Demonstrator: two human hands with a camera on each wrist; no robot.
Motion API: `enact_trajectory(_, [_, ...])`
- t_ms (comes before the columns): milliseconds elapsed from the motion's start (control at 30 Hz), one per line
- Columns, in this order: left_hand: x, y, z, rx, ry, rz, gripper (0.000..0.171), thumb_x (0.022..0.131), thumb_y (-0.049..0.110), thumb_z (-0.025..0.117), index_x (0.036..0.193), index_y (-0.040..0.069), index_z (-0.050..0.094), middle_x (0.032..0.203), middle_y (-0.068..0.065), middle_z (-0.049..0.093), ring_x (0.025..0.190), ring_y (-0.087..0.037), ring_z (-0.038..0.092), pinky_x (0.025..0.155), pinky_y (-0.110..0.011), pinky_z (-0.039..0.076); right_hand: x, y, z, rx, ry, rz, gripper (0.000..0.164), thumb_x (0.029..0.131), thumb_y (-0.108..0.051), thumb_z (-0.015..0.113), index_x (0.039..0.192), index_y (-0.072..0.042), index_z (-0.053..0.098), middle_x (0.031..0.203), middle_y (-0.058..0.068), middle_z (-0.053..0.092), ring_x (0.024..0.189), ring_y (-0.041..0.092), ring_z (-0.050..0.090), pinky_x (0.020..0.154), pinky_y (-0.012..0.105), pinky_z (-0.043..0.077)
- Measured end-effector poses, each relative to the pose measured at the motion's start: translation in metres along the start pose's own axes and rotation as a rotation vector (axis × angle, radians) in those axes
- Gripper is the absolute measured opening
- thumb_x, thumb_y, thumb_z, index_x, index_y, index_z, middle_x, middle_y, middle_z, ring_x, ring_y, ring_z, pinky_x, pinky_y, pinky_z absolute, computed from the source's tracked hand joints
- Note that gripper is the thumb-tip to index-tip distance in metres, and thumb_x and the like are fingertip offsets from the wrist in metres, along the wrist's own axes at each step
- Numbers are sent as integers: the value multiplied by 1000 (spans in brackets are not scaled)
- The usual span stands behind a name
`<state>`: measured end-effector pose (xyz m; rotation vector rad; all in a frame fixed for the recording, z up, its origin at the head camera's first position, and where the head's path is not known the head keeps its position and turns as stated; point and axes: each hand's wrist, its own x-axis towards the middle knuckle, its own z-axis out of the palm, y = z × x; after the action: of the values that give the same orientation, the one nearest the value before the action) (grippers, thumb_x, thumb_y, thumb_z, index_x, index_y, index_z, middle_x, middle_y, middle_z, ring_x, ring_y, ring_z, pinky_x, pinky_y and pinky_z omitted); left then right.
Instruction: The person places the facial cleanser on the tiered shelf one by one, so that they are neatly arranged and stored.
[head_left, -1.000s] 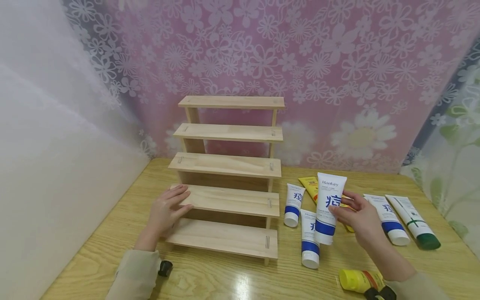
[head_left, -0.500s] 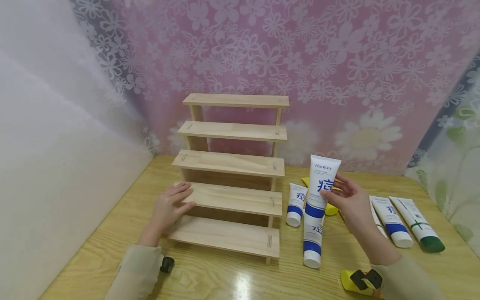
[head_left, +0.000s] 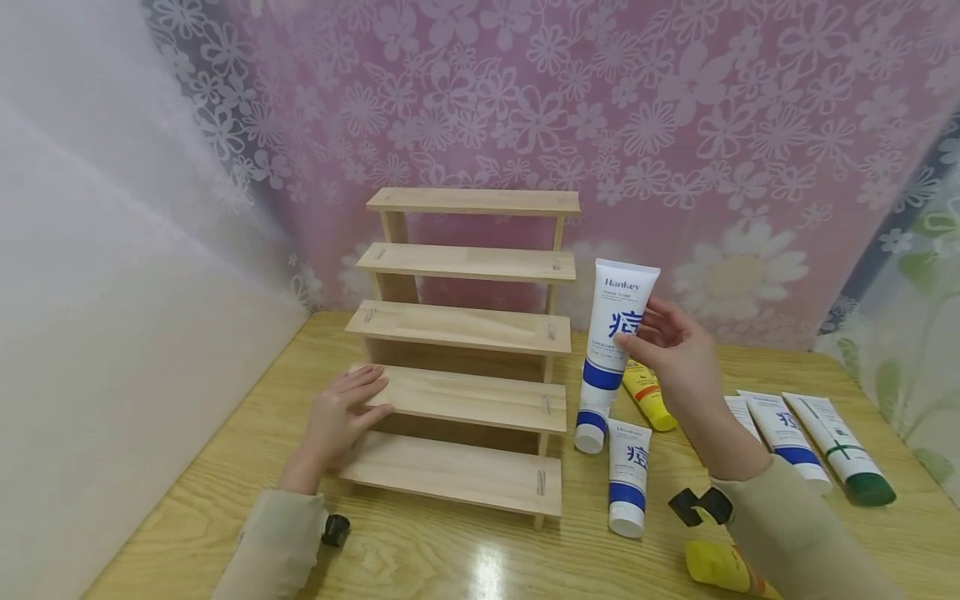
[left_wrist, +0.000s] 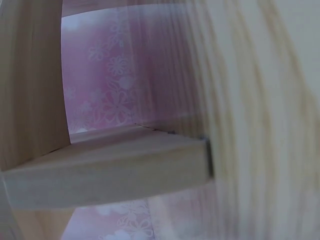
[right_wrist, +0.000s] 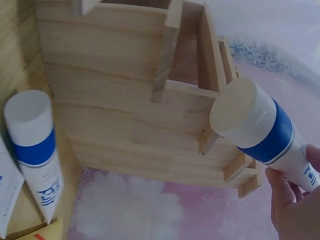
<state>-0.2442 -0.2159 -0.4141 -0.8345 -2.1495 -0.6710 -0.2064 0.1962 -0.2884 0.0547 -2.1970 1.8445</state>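
Presently, found a Hankey squeeze tube [head_left: 606, 333] clamped between thumb and fingers of the right hand [head_left: 678, 358], raised off the worktop [head_left: 420, 550], beside the right edge of a five-step wooden display stand [head_left: 457, 327]. Noted thumb on the printed front, fingers behind; cap lowermost, slight tilt. Judged gripped by the side to leave cap and sealed end free and most of the label readable. Unable to confirm contact or a gap between tube and stand.

Found the left hand [head_left: 341, 417] resting on the left end of the second step from the bottom, fingers laid nearly straight over the board, thumb apart from them. Judged so placed to steady the stand. Unable to gauge pressure; in the left wrist view, observed only boards and floral backdrop [left_wrist: 100, 75].

Counted eight tubes in the head view: one held, seven lying right of the stand. Among the seven, recorded three blue-banded: a near tube [head_left: 628, 479], a part-covered tube [head_left: 591, 429] behind the held one, and a far-right tube [head_left: 783, 433]. Recorded also one mostly hidden white tube [head_left: 738, 410], one green-capped tube [head_left: 840, 450], and two yellow: a rear yellow tube [head_left: 651, 400] and a front yellow tube [head_left: 712, 565], the latter partly under the right sleeve [head_left: 802, 533]. Judged laid flat for stability, with most caps toward the person for easy reach.
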Motion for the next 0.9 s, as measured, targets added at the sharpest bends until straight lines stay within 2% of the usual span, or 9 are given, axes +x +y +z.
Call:
enact_trajectory(233, [-1, 1, 0, -1, -17, -9, 49, 77, 43, 63, 98, -1, 67, 108, -16, 60, 104, -32, 54, 90, -52, 36, 18, -19, 14, 151, -8, -19, 63, 74, -17, 72, 130, -12, 42, 122, 10, 48, 105, 23, 48, 76, 18, 48])
enact_trajectory(533, [-2, 2, -1, 3, -58, -75, 43, 70, 30, 73, 101, 1, 66, 113, -11, 59, 108, -27, 52, 94, -47, 34, 44, -39, 34, 102, 43, -96, 57, 76, -17, 70, 128, -15, 46, 118, 7, 52, 102, 21, 51, 82, 29, 47])
enact_trajectory(900, [-1, 3, -1, 12, -51, -59, 46, 72, 35, 70, 100, -1, 66, 112, -12, 59, 107, -27, 52, 95, -46, 34, 69, -66, 63, 281, 52, -131, 58, 74, -6, 71, 126, -13, 48, 118, 8, 54, 103, 21, 52, 82, 31, 48])
